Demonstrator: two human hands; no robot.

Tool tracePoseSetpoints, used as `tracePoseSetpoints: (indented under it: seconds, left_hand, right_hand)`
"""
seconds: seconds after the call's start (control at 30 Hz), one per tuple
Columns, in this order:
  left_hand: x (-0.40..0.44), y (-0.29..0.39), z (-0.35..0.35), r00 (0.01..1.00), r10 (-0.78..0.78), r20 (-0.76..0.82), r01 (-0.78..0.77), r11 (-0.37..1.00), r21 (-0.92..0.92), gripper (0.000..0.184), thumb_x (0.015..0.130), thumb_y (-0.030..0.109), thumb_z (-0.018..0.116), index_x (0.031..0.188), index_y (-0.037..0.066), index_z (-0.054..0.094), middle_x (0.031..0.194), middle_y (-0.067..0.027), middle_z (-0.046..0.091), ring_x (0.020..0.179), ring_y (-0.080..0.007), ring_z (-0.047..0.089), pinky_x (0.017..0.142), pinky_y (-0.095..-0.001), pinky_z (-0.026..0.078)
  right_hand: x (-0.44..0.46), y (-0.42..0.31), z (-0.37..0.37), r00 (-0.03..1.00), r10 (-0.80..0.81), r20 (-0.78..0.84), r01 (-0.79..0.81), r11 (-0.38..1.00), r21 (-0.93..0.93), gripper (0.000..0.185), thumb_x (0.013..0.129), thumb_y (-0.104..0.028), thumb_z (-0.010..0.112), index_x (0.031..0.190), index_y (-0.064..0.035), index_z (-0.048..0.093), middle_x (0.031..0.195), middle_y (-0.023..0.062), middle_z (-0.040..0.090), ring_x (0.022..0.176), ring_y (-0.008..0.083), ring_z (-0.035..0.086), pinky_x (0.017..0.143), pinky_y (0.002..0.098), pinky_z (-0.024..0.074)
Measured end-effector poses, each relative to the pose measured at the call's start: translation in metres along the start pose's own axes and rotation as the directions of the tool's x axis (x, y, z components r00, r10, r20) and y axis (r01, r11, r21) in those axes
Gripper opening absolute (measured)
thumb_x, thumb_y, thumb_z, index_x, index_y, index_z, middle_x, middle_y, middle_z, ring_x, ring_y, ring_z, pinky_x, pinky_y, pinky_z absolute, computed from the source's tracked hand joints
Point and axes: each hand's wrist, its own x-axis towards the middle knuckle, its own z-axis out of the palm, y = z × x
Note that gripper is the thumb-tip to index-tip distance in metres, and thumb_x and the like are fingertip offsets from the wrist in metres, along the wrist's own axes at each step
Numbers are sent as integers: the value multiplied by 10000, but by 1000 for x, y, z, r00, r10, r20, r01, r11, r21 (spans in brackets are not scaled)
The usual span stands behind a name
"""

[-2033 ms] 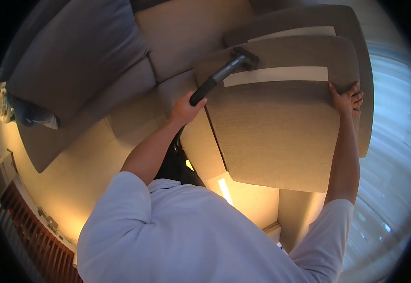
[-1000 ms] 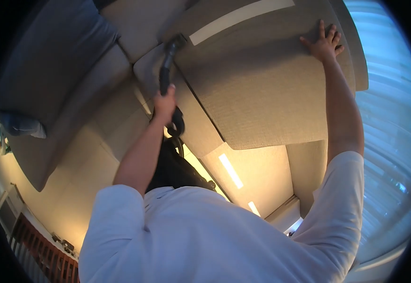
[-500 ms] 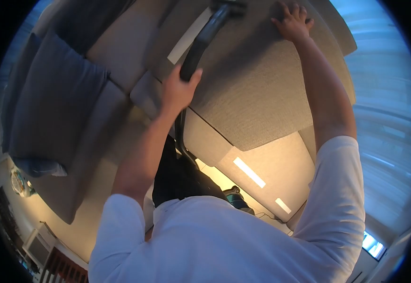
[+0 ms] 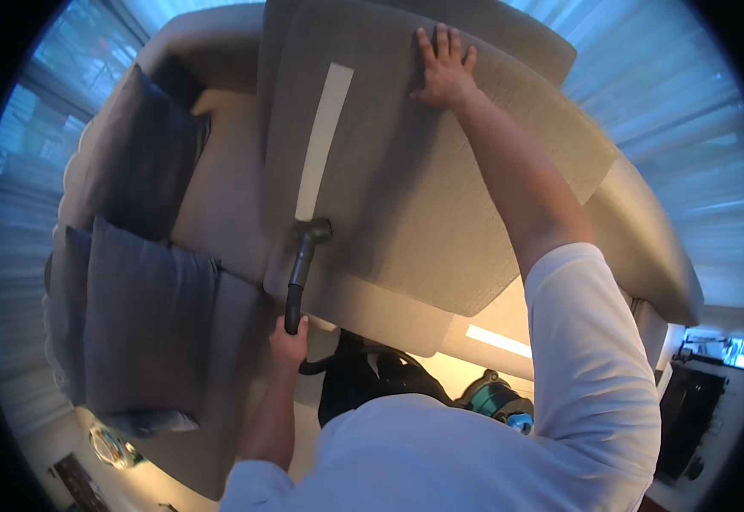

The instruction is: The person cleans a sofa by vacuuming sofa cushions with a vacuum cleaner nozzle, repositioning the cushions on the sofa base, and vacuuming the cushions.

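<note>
My left hand (image 4: pixel 289 343) is wrapped round the black curved handle of a vacuum cleaner wand (image 4: pixel 301 264). At the wand's end, the small nozzle (image 4: pixel 314 229) rests against a large tilted grey sofa cushion (image 4: pixel 440 205), by the lower end of a white strip (image 4: pixel 325 141) on it. Near the cushion's upper edge, my right hand (image 4: pixel 449 75) lies with its fingers spread on the fabric. A black hose (image 4: pixel 316 367) runs from the handle past my legs.
Dark grey pillows (image 4: pixel 145 320) lean on the sofa at left. The vacuum's green canister (image 4: pixel 491 398) stands on the floor near my body. Another white strip (image 4: pixel 498 340) marks the sofa below the cushion. Sheer curtains (image 4: pixel 688 145) hang at right.
The nozzle has come down toward me along the white strip, with my left hand drawn back. My right hand stays spread on the cushion. The camera view has shifted.
</note>
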Motion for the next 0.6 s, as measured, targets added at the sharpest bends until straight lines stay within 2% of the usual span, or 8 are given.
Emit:
tracePoseSetpoints:
  seconds: [0.07, 0.1, 0.13, 0.23, 0.3, 0.37, 0.5, 0.6]
  left_hand:
    - [5, 53, -24, 990, 108, -93, -116, 990, -84, 469, 908, 439, 729, 1144, 42, 647, 948, -221, 726, 941, -430, 702, 820, -482, 544]
    - [21, 89, -32, 975, 180, -134, -195, 974, -117, 487, 913, 448, 725, 1153, 32, 643, 941, -209, 730, 926, -417, 710, 818, -469, 547]
    - [38, 129, -41, 916, 349, -200, -384, 906, -180, 534, 937, 462, 695, 1233, 26, 615, 940, -193, 732, 881, -374, 725, 798, -448, 549]
    - [70, 266, -72, 900, 427, -86, -426, 819, -385, 558, 1024, 481, 543, 1428, 97, 501, 958, -197, 730, 872, -382, 726, 766, -439, 546]
    - [95, 325, -76, 819, 545, -180, -573, 765, -294, 571, 1035, 485, 532, 1434, 77, 509, 869, -119, 684, 768, -201, 684, 699, -346, 531]
    - [108, 367, -87, 809, 564, -165, -588, 784, -199, 574, 1035, 493, 526, 1430, 77, 514, 938, -153, 701, 863, -261, 697, 761, -375, 533]
    - [114, 336, -96, 842, 534, -74, -539, 837, -95, 578, 1009, 514, 546, 1425, 113, 524, 1058, -223, 715, 1047, -430, 678, 891, -457, 520]
    - [97, 253, -118, 867, 498, -6, -494, 860, -125, 569, 1008, 488, 565, 1405, 81, 549, 1072, -198, 715, 1049, -370, 694, 892, -427, 521]
  right_hand:
    - [1, 1, -4, 998, -49, -39, 53, 992, 117, 1172, 760, -481, 824, 1625, -233, 75, 1649, 195, 124, 1542, 406, 85, 1190, 676, 107]
    - [1, 1, -8, 996, -41, -80, 56, 980, 189, 1107, 783, -514, 791, 1618, -211, 130, 1629, 197, 190, 1536, 395, 120, 1196, 663, 96]
    - [4, 2, -8, 996, -30, -80, 44, 982, 185, 1107, 783, -514, 791, 1618, -211, 130, 1629, 197, 190, 1536, 395, 120, 1196, 663, 96]
    - [19, 2, -15, 994, 74, -77, -42, 937, 347, 1056, 800, -576, 746, 1606, -183, 189, 1609, 199, 253, 1531, 381, 151, 1200, 653, 72]
    - [27, 3, -24, 995, 99, -29, -83, 936, 343, 985, 833, -589, 689, 1586, -133, 246, 1588, 190, 284, 1526, 377, 145, 1201, 664, 22]
    - [34, 0, -29, 991, 137, 12, -133, 933, 336, 984, 834, -587, 693, 1591, -147, 244, 1597, 199, 271, 1530, 391, 129, 1191, 682, 10]
    - [33, -5, -20, 989, 145, -26, -130, 944, 304, 979, 840, -580, 696, 1606, -190, 229, 1635, 219, 210, 1542, 436, 64, 1167, 721, -34]
    - [36, -6, -27, 990, 138, 41, -144, 952, 270, 995, 846, -541, 705, 1626, -216, 179, 1651, 228, 178, 1546, 454, 35, 1166, 730, -28]
